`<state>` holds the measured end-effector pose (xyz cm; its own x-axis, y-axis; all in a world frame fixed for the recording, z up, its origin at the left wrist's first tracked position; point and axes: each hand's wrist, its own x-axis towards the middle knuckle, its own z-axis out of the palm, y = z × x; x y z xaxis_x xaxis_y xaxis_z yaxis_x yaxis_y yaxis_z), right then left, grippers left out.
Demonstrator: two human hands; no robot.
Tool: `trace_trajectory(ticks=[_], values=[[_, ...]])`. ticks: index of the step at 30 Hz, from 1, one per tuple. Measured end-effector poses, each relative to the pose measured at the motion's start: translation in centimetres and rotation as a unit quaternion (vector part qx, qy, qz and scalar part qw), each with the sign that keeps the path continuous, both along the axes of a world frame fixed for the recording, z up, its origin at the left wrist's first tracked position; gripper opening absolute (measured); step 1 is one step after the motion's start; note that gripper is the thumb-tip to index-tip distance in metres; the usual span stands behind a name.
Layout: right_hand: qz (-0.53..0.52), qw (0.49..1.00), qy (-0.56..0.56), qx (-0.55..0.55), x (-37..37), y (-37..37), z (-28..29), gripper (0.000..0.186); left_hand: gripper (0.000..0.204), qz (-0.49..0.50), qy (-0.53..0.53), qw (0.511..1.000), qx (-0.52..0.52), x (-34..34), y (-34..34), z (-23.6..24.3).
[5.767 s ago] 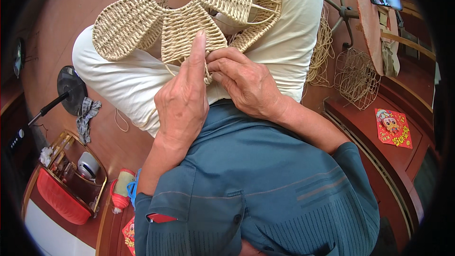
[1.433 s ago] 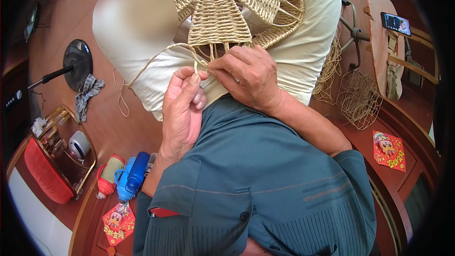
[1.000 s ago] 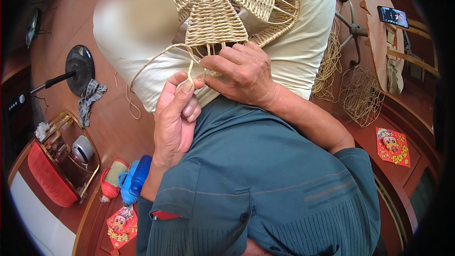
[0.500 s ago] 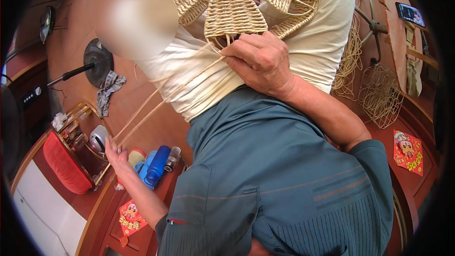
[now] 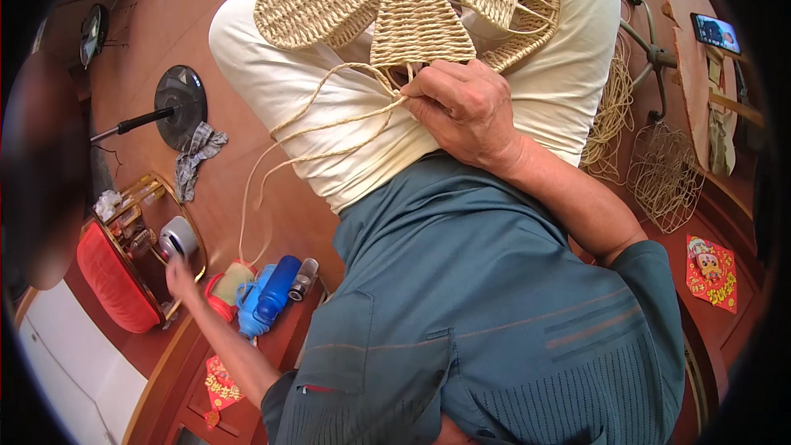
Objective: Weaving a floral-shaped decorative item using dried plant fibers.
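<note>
A woven straw-coloured piece rests over my lap, with several flared, tightly woven panels around a round opening. My right hand is closed at the lower edge of the middle panel, pinching a pale twisted cord there. From that spot the cord loops across my left thigh and hangs toward the floor. Out to the left, my left hand is smeared by motion, near a silver rounded appliance. It appears apart from the cord, and its fingers are not clear.
Bundles of loose cord lie on the floor at right, beside a metal stand. A phone lies on a board. At left are a black round fan base, a cloth, a red-seated chair and blue bottles.
The cord, drawn taut to my left hand before, now hangs slack in curves. My left hand has moved slightly left, away from it. My right hand keeps its pinch at the panel edge.
</note>
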<state>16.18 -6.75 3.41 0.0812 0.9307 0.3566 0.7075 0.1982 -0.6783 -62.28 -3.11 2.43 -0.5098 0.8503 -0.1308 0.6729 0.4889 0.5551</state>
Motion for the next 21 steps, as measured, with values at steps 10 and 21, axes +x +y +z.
trace_trajectory(ticks=[10, 21], values=[[-0.020, 1.000, 0.002, -0.001, 0.8, 0.1, -0.1, 0.010, 0.022, -0.508, -0.112, 0.854, -0.016, 57.7, 1.1, 4.2], [0.003, 0.999, 0.030, 0.022, 1.2, 0.0, 0.3, 0.010, 0.028, -0.173, 0.257, 0.950, -0.025, 19.9, 1.8, -1.8]])
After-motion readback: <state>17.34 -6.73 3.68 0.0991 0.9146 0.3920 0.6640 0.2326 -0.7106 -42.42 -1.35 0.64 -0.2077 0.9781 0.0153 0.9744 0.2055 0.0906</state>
